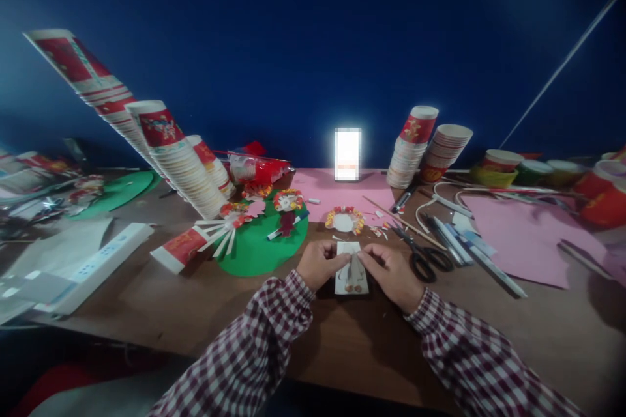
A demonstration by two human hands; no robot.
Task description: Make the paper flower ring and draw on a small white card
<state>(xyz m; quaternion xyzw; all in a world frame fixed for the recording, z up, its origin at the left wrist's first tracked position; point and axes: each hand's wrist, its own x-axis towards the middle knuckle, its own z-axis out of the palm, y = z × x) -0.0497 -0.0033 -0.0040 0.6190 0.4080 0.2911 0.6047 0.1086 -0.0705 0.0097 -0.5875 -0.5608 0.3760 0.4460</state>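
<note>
Card, white, at the table, contact unclear, between both hands; long axis running away from the wearer, brown-spotted end nearest. Left hand: pinching its left side. Right hand: pinching its right side.

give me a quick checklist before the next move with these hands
1. Left hand on the white card: ok, at its upper left
2. Right hand on the card: ok, at its upper right
3. Scissors out of the hands: ok, lying on the table to the right
4. Paper scraps tidied: not ok, scattered beyond the right hand
5. Nearest left paper cup upright: not ok, on its side
6. Card glued: cannot tell
</note>
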